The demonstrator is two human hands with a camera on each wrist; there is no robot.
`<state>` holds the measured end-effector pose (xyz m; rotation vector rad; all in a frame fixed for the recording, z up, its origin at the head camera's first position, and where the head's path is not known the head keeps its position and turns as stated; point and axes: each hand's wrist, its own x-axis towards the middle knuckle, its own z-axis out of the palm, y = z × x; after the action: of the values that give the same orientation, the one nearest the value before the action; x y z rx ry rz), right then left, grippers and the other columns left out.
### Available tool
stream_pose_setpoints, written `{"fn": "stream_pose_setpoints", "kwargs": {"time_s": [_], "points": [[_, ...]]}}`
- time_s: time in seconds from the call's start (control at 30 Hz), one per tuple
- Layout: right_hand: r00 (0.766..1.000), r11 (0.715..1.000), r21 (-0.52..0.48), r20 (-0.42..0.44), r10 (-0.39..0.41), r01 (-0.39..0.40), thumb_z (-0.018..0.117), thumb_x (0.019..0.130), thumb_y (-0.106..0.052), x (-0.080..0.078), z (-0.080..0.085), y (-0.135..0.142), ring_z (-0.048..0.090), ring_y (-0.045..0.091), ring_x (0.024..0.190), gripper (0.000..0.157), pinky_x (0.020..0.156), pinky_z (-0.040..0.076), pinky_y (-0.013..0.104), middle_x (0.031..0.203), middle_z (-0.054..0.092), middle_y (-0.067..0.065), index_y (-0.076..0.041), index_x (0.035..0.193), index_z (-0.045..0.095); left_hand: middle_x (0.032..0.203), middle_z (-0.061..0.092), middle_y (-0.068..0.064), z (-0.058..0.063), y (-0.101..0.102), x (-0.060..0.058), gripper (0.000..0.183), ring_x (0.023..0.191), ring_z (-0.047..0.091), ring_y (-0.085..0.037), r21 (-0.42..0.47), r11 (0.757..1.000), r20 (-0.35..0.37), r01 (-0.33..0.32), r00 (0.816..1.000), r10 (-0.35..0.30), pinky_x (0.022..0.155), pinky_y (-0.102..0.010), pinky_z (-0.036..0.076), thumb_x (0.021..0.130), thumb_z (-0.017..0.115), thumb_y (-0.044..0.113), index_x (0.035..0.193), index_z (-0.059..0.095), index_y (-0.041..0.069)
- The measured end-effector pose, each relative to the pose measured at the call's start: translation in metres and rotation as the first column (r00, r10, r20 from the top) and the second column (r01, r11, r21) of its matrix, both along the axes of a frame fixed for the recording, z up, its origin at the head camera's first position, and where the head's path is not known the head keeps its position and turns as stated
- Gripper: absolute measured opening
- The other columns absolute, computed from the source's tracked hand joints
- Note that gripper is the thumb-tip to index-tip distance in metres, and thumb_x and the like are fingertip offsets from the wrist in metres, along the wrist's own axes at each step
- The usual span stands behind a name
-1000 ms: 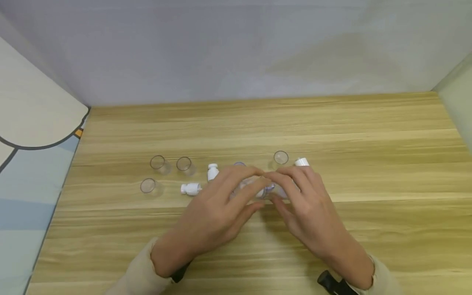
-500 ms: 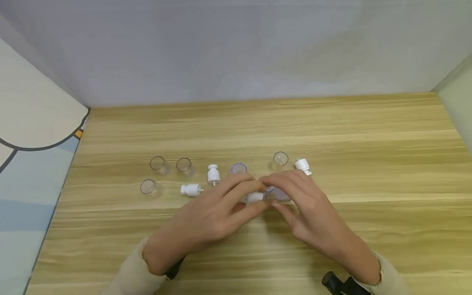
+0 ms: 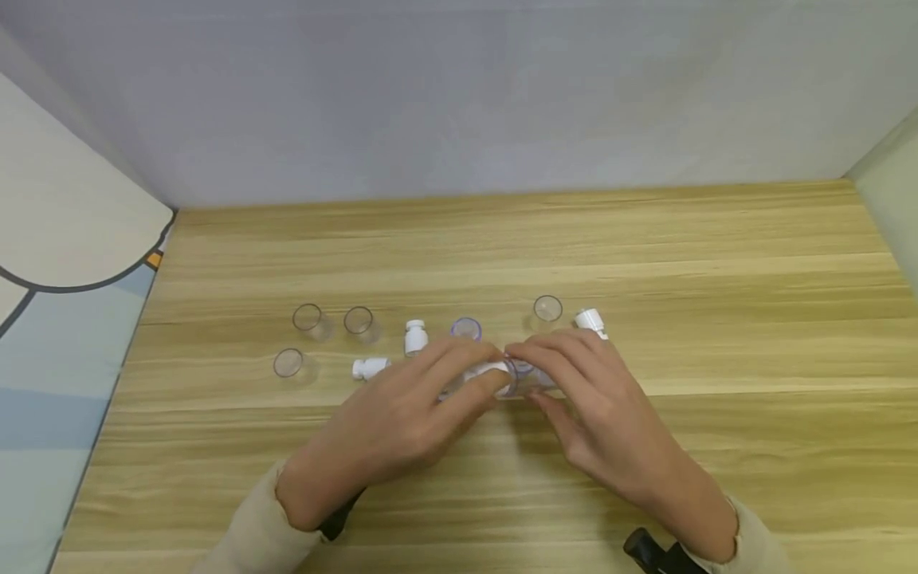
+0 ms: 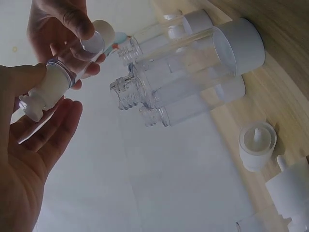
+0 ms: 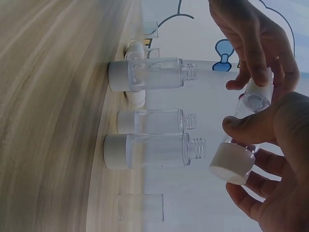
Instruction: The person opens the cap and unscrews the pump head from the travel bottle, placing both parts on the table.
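My right hand (image 3: 602,406) holds a small clear bottle by its body. The bottle's white base (image 5: 233,162) shows in the right wrist view, facing away from my left hand. At the bottle's other end my left hand (image 3: 402,406) pinches a white pump top (image 4: 53,87) between thumb and fingers. The pump top sits at the bottle's neck; how tightly it is seated I cannot tell. In the head view both hands partly cover the bottle, which lies tilted between them.
Clear bottles with white bases, one a larger bottle (image 5: 159,72), stand upright near the hands. Loose white pump tops, such as one pump top (image 3: 416,338) and another pump top (image 3: 590,320), lie on the wooden table (image 3: 502,255). Several clear caps (image 3: 307,317) stand around them.
My left hand has drawn slightly left and down, and its fingers have shifted on the pump top. A clear bottle's rim behind it now shows more. The right hand has barely moved.
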<state>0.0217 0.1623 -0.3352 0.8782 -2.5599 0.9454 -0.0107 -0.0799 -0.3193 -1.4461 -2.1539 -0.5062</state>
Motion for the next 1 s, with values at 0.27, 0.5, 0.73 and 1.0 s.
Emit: {"fn": "stream_pose_setpoints", "kwargs": {"time_s": [0.27,0.5,0.73,1.0], "points": [[0.999,0.999,0.033,-0.053,-0.009,0.011,0.079,0.084,0.004,0.0016,0.0004,-0.0009,0.06,0.03,0.12,0.051,0.105,0.046,0.041,0.127,0.07,0.009,-0.005,0.132,0.067,0.108,0.074,-0.007,-0.0032,0.0015,-0.0004,0.029,0.096,0.07,-0.021,0.017,0.996,-0.033,-0.082,0.996,0.083,0.086,-0.03,0.061,0.108,0.058,0.029,0.112,0.071,0.004],[0.998,0.999,0.041,-0.062,-0.018,0.02,0.079,0.085,0.002,0.0027,0.0009,-0.0013,0.06,0.03,0.12,0.049,0.107,0.046,0.04,0.126,0.07,0.01,-0.005,0.132,0.067,0.11,0.074,-0.007,-0.0047,0.003,-0.0011,0.036,0.099,0.07,-0.023,0.033,0.994,-0.012,-0.108,0.994,0.108,0.088,-0.035,0.06,0.109,0.056,0.037,0.114,0.07,0.005],[0.998,0.999,0.03,-0.053,-0.021,0.022,0.08,0.084,0.002,0.0013,-0.0017,0.0,0.061,0.03,0.119,0.048,0.105,0.047,0.041,0.125,0.071,0.011,-0.004,0.13,0.068,0.125,0.067,-0.017,-0.004,0.0059,-0.0067,0.024,0.112,0.064,-0.032,0.119,0.984,-0.126,0.134,0.985,-0.118,0.1,-0.038,0.057,0.108,0.056,0.018,0.119,0.075,0.008],[0.999,0.999,0.031,-0.037,-0.006,0.007,0.082,0.079,0.007,0.0012,-0.0025,0.0,0.061,0.027,0.119,0.055,0.104,0.048,0.041,0.126,0.071,0.008,-0.007,0.131,0.068,0.118,0.071,-0.012,-0.0046,0.0012,-0.0068,0.02,0.109,0.066,-0.028,0.036,0.981,-0.152,0.19,0.971,-0.182,0.094,-0.033,0.059,0.104,0.059,0.001,0.105,0.076,0.01]]}}
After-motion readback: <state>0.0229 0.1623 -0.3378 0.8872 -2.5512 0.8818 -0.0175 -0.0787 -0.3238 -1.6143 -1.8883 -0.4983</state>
